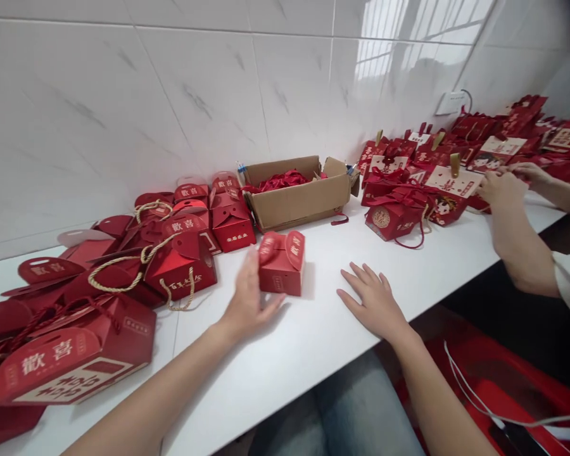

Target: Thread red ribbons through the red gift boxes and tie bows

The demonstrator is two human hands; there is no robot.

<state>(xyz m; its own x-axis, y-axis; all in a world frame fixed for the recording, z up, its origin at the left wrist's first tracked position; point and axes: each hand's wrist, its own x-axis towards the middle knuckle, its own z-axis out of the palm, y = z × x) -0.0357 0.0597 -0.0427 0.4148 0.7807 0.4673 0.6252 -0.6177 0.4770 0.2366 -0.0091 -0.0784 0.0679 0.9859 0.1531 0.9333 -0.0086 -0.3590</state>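
the small red box (281,277) is stood upright on the worktop (275,367), its near left corner held by the left hand's (247,297) fingers and thumb, presumably for steadying; the right hand's (374,303) fingers are spread open nearby, nothing gripped.

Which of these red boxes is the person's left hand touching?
The small red box in front of the cardboard carton: only it has fingers of the left hand against its side; other red boxes cluster left and right.
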